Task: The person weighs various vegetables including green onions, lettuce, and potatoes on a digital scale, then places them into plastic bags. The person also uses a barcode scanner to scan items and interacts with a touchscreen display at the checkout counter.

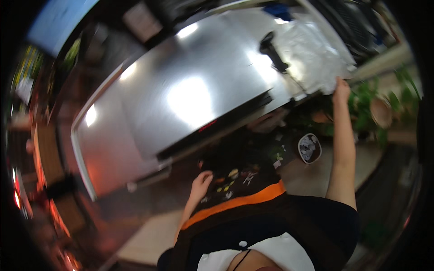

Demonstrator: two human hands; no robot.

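Note:
My right hand [341,90] is stretched out to the lower right corner of a pile of clear plastic bags [312,50] on a stainless steel counter [152,101]. Its fingers touch the edge of the plastic; blur hides whether they pinch it. Left of the bags, a black handheld barcode scanner [274,52] lies on the metal. My left hand [202,183] hangs in front of the dark apron with the orange band, below the counter's near edge, its fingers slightly curled and nothing visible in them.
A dark display strip with red digits [207,126] runs along the counter's near edge. A small bin [309,148] with crumpled contents stands on the floor. Leafy green plants [368,98] are at the right. A blue item [278,12] lies at the far edge. Wooden slats [51,162] show at the left.

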